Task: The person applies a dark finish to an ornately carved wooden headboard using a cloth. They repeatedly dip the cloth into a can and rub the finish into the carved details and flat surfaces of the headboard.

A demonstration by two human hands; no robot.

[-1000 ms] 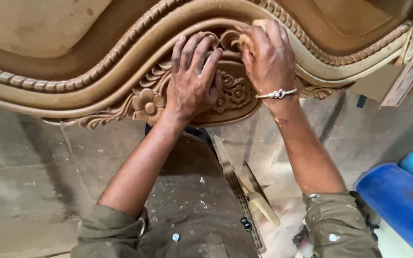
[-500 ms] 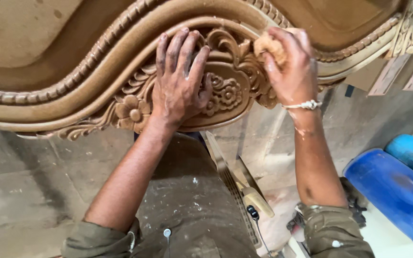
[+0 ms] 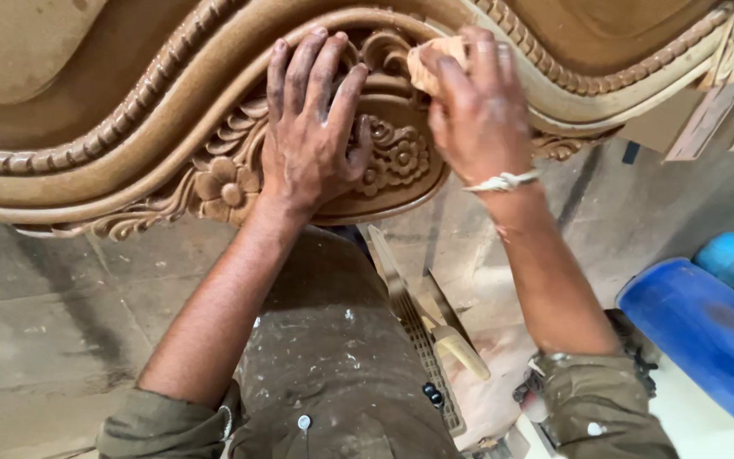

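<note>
Two hands work the big brown carved wooden panel (image 3: pixel 87 144), which I judge heavy and rigid, its scrollwork fragile, best gripped by the thick beaded rim. My left hand (image 3: pixel 312 140) lies flat, fingers spread, bracing the floral carving at the panel's lower edge. My right hand (image 3: pixel 477 115) is closed around a small tan folded sanding pad (image 3: pixel 431 64), soft and light, pressed against the scrolls.
</note>
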